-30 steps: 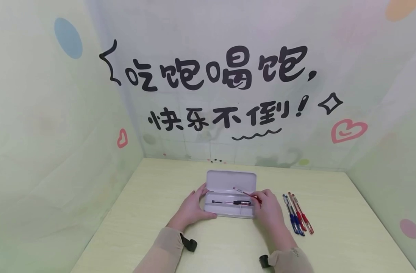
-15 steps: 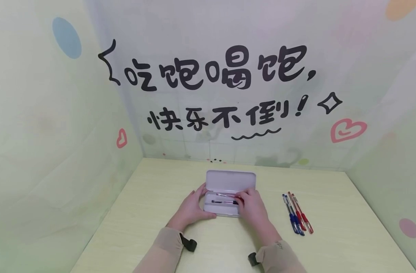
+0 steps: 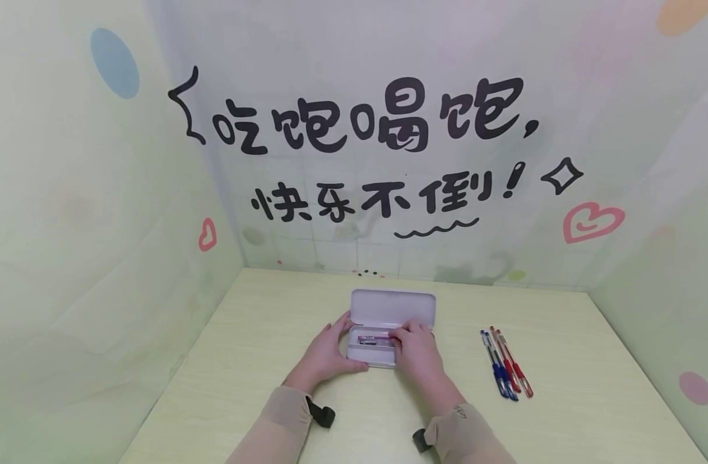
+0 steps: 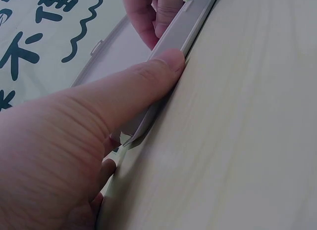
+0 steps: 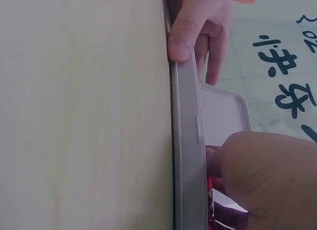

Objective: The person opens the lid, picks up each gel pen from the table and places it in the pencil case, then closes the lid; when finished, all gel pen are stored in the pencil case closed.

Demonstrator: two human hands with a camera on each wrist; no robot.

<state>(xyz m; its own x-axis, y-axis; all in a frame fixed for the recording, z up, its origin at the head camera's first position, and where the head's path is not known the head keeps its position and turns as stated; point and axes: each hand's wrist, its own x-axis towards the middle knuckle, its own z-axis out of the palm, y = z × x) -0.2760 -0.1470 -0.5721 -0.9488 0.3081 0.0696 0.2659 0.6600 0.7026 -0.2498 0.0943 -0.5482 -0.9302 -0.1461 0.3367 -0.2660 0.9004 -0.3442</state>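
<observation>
A pale lilac pencil case (image 3: pixel 393 308) stands with its lid raised, near the middle of the table. My left hand (image 3: pixel 325 357) grips its left end, the thumb along the front wall and the fingers round the side and back. Inside the case, my right hand (image 3: pixel 420 357) holds a red pen (image 5: pixel 211 205) low in the rear compartment, fingers reaching over the front wall. A black pen lies in that same compartment, mostly covered by the right hand and the red pen. In the left wrist view the left thumb (image 4: pixel 171 62) presses the case's front wall.
To the right of the case, red pens (image 3: pixel 509 361) and blue pens (image 3: pixel 496 366) lie side by side on the pale wooden table (image 3: pixel 586 380). A printed backdrop (image 3: pixel 389 251) with large black lettering rises behind and at both sides.
My right hand has moved left and down, bringing the red pen from above the case into the rear compartment beside the black pen. The left hand has kept its place.
</observation>
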